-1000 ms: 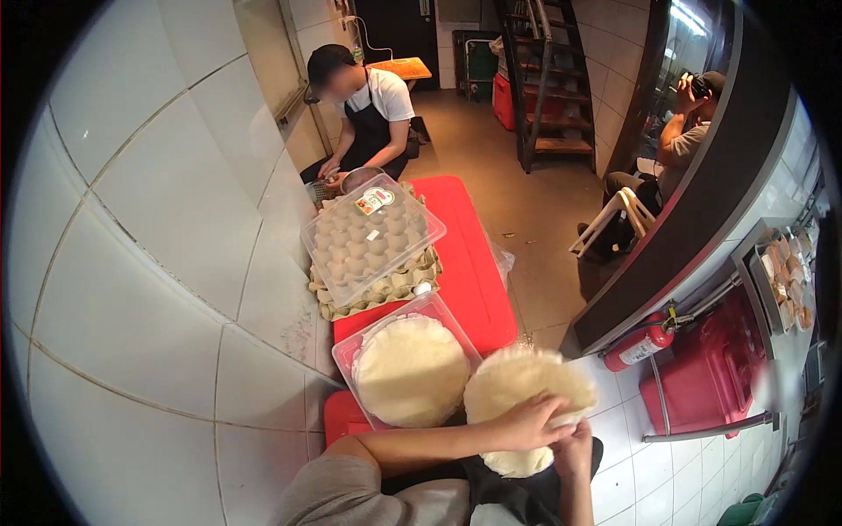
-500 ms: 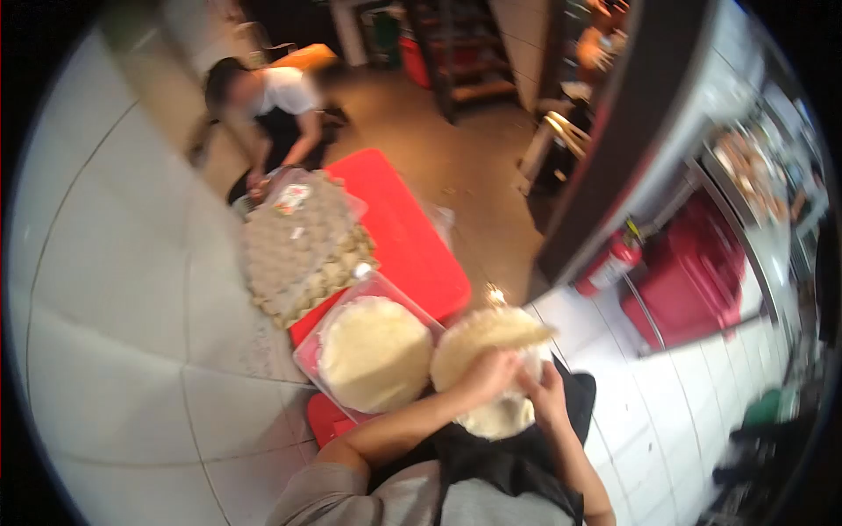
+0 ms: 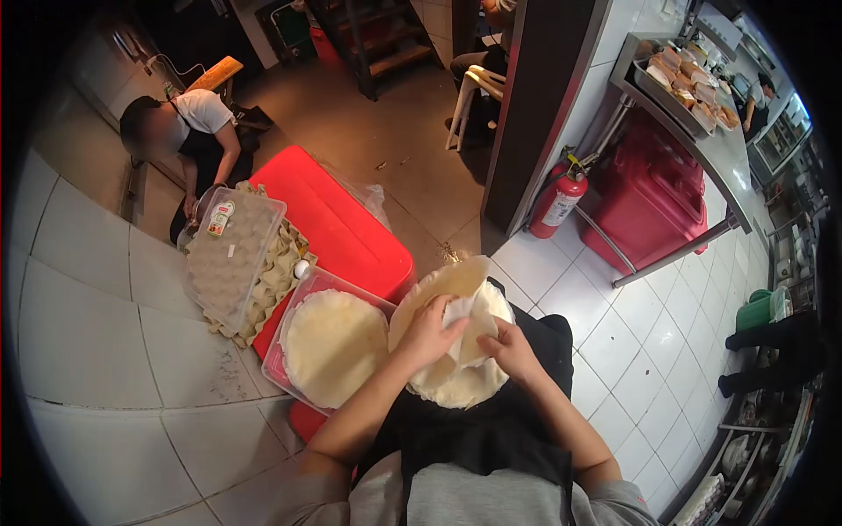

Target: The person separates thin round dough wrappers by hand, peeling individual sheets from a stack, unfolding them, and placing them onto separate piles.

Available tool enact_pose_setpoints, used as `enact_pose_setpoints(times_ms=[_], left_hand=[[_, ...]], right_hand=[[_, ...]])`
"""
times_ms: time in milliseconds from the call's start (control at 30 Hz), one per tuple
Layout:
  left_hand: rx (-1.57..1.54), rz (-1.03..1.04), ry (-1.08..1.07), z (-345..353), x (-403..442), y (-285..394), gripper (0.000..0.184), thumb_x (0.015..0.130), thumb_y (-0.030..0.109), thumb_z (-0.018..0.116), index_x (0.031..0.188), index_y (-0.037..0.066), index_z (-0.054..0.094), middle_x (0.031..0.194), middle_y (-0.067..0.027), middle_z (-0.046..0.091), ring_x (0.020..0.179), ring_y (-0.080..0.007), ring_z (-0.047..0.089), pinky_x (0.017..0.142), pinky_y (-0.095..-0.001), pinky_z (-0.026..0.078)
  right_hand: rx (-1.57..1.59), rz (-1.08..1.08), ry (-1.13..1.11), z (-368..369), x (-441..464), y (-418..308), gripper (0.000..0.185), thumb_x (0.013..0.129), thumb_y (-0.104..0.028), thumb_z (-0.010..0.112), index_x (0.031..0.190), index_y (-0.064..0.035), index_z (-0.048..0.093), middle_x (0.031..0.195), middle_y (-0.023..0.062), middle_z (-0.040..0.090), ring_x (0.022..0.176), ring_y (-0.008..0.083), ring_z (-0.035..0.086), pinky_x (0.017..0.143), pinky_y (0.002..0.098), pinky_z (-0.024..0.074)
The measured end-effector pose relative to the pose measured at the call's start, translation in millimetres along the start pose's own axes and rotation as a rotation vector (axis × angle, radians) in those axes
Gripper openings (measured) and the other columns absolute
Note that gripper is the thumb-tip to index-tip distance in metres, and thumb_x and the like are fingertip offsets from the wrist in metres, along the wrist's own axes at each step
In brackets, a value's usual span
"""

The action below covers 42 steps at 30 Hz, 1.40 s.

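Note:
A stack of thin, round, pale dough wrappers (image 3: 456,388) rests on my lap over a black apron. My left hand (image 3: 428,335) grips a lifted wrapper (image 3: 474,324), fingers curled at its folded part. On the right side of that same sheet, my right hand (image 3: 511,351) pinches it between thumb and fingers. The raised sheet bends upward and partly covers the stack. Just left of it, a clear plastic container (image 3: 279,358) holds another pile of round wrappers (image 3: 336,346).
Left of me is a red cooler-like box (image 3: 329,223), with egg trays (image 3: 285,263), a clear lid (image 3: 237,254) and one white egg (image 3: 301,268). A person (image 3: 197,131) crouches behind. A fire extinguisher (image 3: 560,202) and red bin (image 3: 649,197) stand right, by a metal table (image 3: 737,175).
The view has swung, shifting the surroundings left and up. Between my hands, the lifted wrapper's flap now stands more upright; before, it lay flatter toward the right. Both hands remain on the wrappers.

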<state>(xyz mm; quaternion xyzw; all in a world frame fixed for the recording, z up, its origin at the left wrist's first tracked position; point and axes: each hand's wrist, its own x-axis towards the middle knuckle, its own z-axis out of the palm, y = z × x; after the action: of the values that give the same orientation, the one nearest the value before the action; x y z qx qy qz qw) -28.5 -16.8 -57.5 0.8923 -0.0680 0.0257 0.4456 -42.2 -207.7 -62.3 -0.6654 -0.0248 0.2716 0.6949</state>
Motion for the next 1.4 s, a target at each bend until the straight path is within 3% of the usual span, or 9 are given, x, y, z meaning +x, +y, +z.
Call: enact_pose_setpoints(times_ms=[100, 200, 267, 367, 667, 833, 1100, 1200, 1400], left_hand=[[-0.138, 0.014, -0.043, -4, 12, 16, 0.037, 0.082, 0.023, 0.067, 0.107, -0.003, 0.062, 0.1, -0.0226, 0.065, 0.095, -0.0288, 0.064, 0.08, -0.0366, 0.049], [-0.04, -0.203, -0.204, -11, 24, 24, 0.031, 0.084, 0.022, 0.065, 0.105, -0.001, 0.063, 0.091, -0.02, 0.067, 0.085, -0.0288, 0.067, 0.073, -0.0365, 0.051], [-0.198, -0.013, -0.054, 16, 19, -1, 0.024, 0.083, 0.021, 0.063, 0.092, -0.001, 0.064, 0.074, -0.0211, 0.064, 0.073, -0.0383, 0.064, 0.063, -0.0437, 0.05], [-0.057, 0.045, -0.071, 12, 20, 9, 0.018, 0.085, 0.018, 0.06, 0.088, 0.001, 0.061, 0.081, -0.0211, 0.064, 0.079, -0.0398, 0.061, 0.067, -0.0451, 0.048], [0.032, 0.05, 0.161, -5, 10, -8, 0.012, 0.085, 0.013, 0.058, 0.087, 0.002, 0.059, 0.087, -0.0215, 0.062, 0.087, -0.0392, 0.059, 0.074, -0.0454, 0.047], [-0.136, -0.083, 0.219, -4, -6, -33, 0.012, 0.081, 0.01, 0.061, 0.09, 0.001, 0.06, 0.089, -0.0213, 0.063, 0.089, -0.0397, 0.059, 0.076, -0.0441, 0.047], [-0.121, -0.045, 0.079, -30, 19, 13, 0.031, 0.08, 0.022, 0.069, 0.097, -0.003, 0.062, 0.095, -0.0223, 0.062, 0.093, -0.033, 0.062, 0.08, -0.0377, 0.048], [-0.047, -0.083, 0.055, -31, 31, 17, 0.032, 0.08, 0.023, 0.07, 0.095, -0.004, 0.063, 0.088, -0.021, 0.063, 0.087, -0.0344, 0.063, 0.077, -0.0371, 0.049], [-0.053, 0.099, -0.035, -25, 30, 18, 0.021, 0.082, 0.017, 0.067, 0.087, -0.003, 0.064, 0.076, -0.0177, 0.064, 0.072, -0.0321, 0.064, 0.067, -0.0355, 0.049]], right_hand=[[-0.057, -0.08, 0.026, 8, -3, -6, 0.035, 0.088, -0.004, 0.052, 0.123, 0.0004, 0.05, 0.101, 0.0065, 0.064, 0.087, 0.0124, 0.059, 0.077, 0.0273, 0.0481], [-0.496, -0.296, 0.293, 10, -4, -18, 0.033, 0.078, 0.002, 0.057, 0.11, 0.0013, 0.051, 0.091, 0.0154, 0.057, 0.087, 0.0275, 0.057, 0.078, 0.0364, 0.0473], [-0.659, -0.629, 0.301, 5, 5, -18, 0.038, 0.072, 0.004, 0.059, 0.108, -0.0021, 0.049, 0.094, 0.0173, 0.051, 0.093, 0.0335, 0.05, 0.083, 0.0388, 0.0462], [-0.814, -0.697, 0.081, -4, 17, -25, 0.044, 0.065, 0.01, 0.049, 0.106, -0.006, 0.055, 0.102, 0.0185, 0.049, 0.098, 0.0387, 0.048, 0.085, 0.042, 0.046], [-0.445, -0.235, 0.134, -14, 20, -15, 0.045, 0.069, 0.012, 0.051, 0.112, -0.0007, 0.055, 0.1, 0.0114, 0.058, 0.075, 0.0182, 0.061, 0.066, 0.0294, 0.0514], [-0.326, -0.027, 0.201, -9, 2, -42, 0.043, 0.072, 0.008, 0.049, 0.115, 0.0005, 0.051, 0.097, 0.013, 0.06, 0.078, 0.0191, 0.06, 0.068, 0.0301, 0.0512], [-0.797, -0.603, 0.047, 15, -3, -51, 0.059, 0.067, 0.008, 0.048, 0.125, -0.0034, 0.048, 0.117, 0.0192, 0.049, 0.095, 0.0343, 0.056, 0.074, 0.0335, 0.0479], [-0.688, -0.395, 0.02, 18, -11, -61, 0.061, 0.066, 0.007, 0.048, 0.126, -0.0034, 0.047, 0.127, 0.0258, 0.045, 0.118, 0.0412, 0.046, 0.096, 0.0418, 0.0417], [-0.964, -0.529, 0.1, 12, 1, -80, 0.041, 0.066, 0.006, 0.052, 0.105, -0.0022, 0.062, 0.121, 0.0193, 0.049, 0.091, 0.0347, 0.058, 0.075, 0.037, 0.0501]])
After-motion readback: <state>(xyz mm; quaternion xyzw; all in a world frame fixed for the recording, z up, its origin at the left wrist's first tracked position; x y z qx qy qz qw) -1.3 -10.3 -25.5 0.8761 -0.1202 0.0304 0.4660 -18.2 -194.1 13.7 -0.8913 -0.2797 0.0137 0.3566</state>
